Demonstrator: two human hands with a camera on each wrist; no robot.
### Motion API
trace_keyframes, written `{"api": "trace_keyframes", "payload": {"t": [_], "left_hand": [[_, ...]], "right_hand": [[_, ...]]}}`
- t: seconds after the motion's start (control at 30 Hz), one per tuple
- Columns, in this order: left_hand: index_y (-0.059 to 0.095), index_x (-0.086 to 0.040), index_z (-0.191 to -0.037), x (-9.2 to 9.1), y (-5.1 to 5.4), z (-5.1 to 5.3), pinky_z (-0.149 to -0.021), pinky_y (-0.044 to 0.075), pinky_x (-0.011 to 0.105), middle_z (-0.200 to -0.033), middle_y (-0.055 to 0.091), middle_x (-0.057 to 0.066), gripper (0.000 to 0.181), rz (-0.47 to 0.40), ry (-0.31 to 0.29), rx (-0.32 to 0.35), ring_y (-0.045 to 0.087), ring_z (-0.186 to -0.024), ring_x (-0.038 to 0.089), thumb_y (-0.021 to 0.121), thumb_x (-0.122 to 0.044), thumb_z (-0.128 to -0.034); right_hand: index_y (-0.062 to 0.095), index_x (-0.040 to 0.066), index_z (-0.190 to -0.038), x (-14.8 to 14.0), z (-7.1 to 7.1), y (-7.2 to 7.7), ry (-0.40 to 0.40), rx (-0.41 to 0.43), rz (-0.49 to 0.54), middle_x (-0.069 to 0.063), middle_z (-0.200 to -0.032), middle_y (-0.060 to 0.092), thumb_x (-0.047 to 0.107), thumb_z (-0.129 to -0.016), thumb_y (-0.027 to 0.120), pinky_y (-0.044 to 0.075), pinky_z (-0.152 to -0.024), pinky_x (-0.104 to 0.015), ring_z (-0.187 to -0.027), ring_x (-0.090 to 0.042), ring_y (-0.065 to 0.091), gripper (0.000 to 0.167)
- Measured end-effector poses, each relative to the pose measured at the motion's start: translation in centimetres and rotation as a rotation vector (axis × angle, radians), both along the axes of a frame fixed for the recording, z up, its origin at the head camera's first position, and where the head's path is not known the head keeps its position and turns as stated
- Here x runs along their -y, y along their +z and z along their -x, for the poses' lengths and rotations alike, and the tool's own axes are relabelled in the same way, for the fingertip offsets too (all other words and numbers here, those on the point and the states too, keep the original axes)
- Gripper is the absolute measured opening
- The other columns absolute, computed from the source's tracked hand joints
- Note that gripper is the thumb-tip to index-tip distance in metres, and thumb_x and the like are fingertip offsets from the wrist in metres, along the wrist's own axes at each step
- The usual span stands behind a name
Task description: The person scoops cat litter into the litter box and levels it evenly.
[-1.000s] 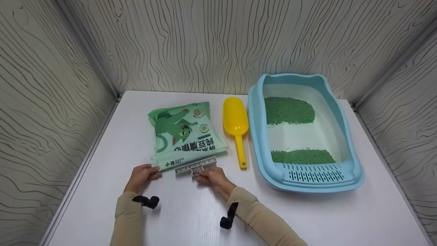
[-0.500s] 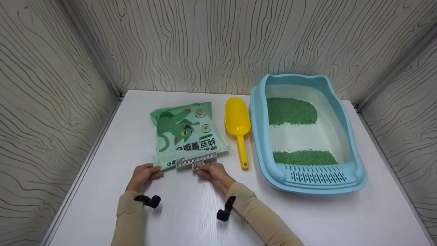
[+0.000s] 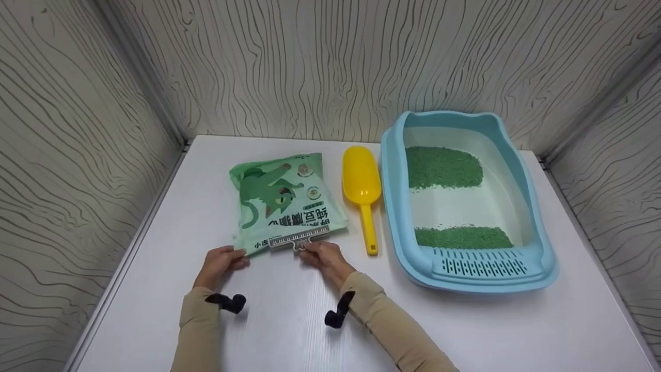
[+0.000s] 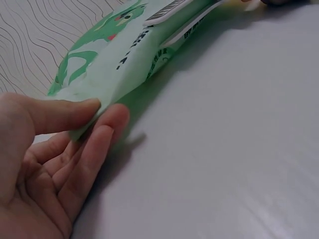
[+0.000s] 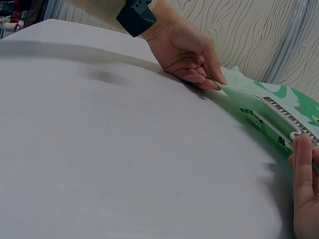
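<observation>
A light green cat litter bag (image 3: 281,188) with a cat drawing lies flat on the table. At its near left corner my left hand (image 3: 219,264) pinches the edge between thumb and fingers, as the left wrist view shows with the bag's corner (image 4: 94,109). My right hand (image 3: 329,262) pinches the handle of a long sealing clip (image 3: 299,237) with a striped bar. The clip's two bars stand apart, one above and one below the bag's near edge, seen in the right wrist view beside the right hand's fingers (image 5: 303,164).
A yellow scoop (image 3: 361,178) lies right of the bag, handle toward me. Beyond it stands a blue litter box (image 3: 391,191) with two patches of green litter (image 3: 444,166) inside. Patterned walls enclose the white table (image 3: 279,320) at the back and sides.
My right hand has moved the clip forward from in front of the bag to over its near edge. The left hand keeps its pinch on the corner.
</observation>
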State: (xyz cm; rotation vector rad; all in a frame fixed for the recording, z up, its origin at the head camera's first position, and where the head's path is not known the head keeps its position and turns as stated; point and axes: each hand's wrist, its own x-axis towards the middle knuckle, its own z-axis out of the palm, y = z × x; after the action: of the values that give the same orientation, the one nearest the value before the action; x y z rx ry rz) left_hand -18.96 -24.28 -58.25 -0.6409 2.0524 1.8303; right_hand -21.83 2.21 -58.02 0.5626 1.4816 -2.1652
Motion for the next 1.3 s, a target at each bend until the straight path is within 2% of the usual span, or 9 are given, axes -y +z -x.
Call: {"api": "trace_keyframes", "payload": {"t": [0.17,0.27,0.4,0.5,0.67,0.77,1.0,1.3], "left_hand": [[0.047,0.009,-0.124,-0.9,0.2,0.0,-0.071,0.054,0.016,-0.080,0.075,0.000,0.039,-0.028,0.047,0.002,0.071,-0.074,0.004,0.054,-0.015,-0.0928],[0.045,0.005,-0.121,-2.0,0.3,-0.1,-0.072,0.055,0.017,-0.085,0.075,0.004,0.039,-0.064,0.084,-0.005,0.072,-0.076,0.005,0.057,-0.017,-0.0921],[0.041,0.001,-0.124,-3.5,0.4,0.0,-0.074,0.056,0.019,-0.086,0.075,0.003,0.054,-0.131,0.160,-0.024,0.072,-0.079,0.008,0.072,-0.022,-0.0854],[0.040,0.000,-0.127,-4.1,0.5,0.3,-0.075,0.056,0.021,-0.086,0.073,-0.001,0.066,-0.141,0.211,-0.020,0.072,-0.079,0.010,0.079,-0.022,-0.0787],[0.038,0.001,-0.133,-4.0,0.2,0.8,-0.078,0.056,0.022,-0.094,0.070,0.003,0.072,-0.113,0.204,0.024,0.071,-0.079,0.009,0.080,-0.019,-0.0773],[0.040,0.002,-0.132,-3.8,0.0,1.0,-0.077,0.056,0.022,-0.091,0.069,0.002,0.068,-0.110,0.200,0.033,0.070,-0.077,0.008,0.078,-0.016,-0.0785],[0.047,-0.001,-0.129,-3.5,0.2,0.7,-0.072,0.055,0.020,-0.081,0.070,-0.002,0.056,-0.121,0.224,0.059,0.069,-0.074,0.008,0.075,-0.014,-0.0814],[0.046,-0.001,-0.133,-4.0,0.2,0.7,-0.075,0.055,0.020,-0.082,0.070,-0.003,0.056,-0.166,0.231,0.084,0.069,-0.075,0.008,0.071,-0.012,-0.0847]], "right_hand": [[0.063,0.002,-0.081,0.3,0.3,-0.1,0.005,-0.008,-0.003,0.000,-0.064,0.066,-0.003,-0.088,0.059,0.055,-0.061,-0.022,-0.057,-0.007,0.064,0.010],[0.063,0.003,-0.080,0.3,0.4,-0.2,0.016,-0.008,-0.010,0.000,-0.064,0.065,-0.003,-0.088,0.059,0.054,-0.060,-0.022,-0.057,-0.007,0.064,0.010],[0.063,0.002,-0.082,0.3,0.3,-0.2,0.037,-0.002,-0.014,0.000,-0.065,0.066,-0.001,-0.089,0.059,0.054,-0.061,-0.022,-0.058,-0.007,0.064,0.009],[0.063,0.002,-0.083,0.3,0.4,-0.1,0.043,0.004,-0.017,0.000,-0.065,0.065,-0.001,-0.089,0.059,0.054,-0.062,-0.022,-0.058,-0.007,0.064,0.008],[0.062,0.002,-0.084,0.2,0.4,0.0,0.027,0.022,-0.005,-0.001,-0.065,0.065,-0.001,-0.089,0.059,0.054,-0.062,-0.022,-0.058,-0.007,0.063,0.007],[0.063,0.001,-0.086,0.2,0.4,0.1,0.017,0.035,0.005,-0.001,-0.066,0.066,-0.001,-0.089,0.059,0.054,-0.062,-0.022,-0.059,-0.007,0.063,0.005],[0.065,-0.005,-0.093,1.2,0.3,0.1,0.009,0.032,-0.016,-0.002,-0.066,0.067,-0.004,-0.088,0.059,0.054,-0.059,-0.022,-0.057,-0.008,0.064,0.009],[0.064,-0.009,-0.100,2.2,-0.1,-0.2,0.024,0.010,-0.038,-0.002,-0.067,0.068,-0.003,-0.087,0.061,0.056,-0.061,-0.021,-0.055,-0.006,0.065,0.015]]}}
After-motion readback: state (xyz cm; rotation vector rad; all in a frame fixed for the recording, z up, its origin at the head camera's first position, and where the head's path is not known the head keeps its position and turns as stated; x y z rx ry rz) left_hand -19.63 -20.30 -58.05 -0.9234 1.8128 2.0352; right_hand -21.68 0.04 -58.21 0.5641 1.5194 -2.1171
